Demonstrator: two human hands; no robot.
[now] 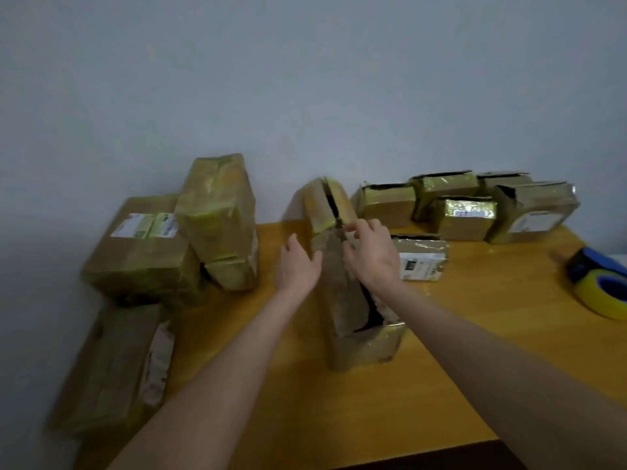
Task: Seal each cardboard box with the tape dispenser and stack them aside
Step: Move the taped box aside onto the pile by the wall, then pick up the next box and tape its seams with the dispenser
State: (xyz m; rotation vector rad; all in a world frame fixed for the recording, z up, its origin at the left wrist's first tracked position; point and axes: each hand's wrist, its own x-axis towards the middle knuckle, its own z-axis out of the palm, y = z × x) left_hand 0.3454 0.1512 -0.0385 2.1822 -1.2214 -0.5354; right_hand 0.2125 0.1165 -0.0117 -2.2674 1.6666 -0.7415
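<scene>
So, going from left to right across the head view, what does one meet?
Big labelled box, upright taped box, left hand, long open box, small labelled box, tape dispenser.

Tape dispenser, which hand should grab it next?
Probably the right hand: the tape dispenser lies on its side of the long box, while the left hand rests against the box's other side.

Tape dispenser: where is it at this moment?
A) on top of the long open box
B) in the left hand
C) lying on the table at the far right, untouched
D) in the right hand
C: the tape dispenser lies on the table at the far right, while the left hand and the right hand are both at the long box in the middle.
</scene>
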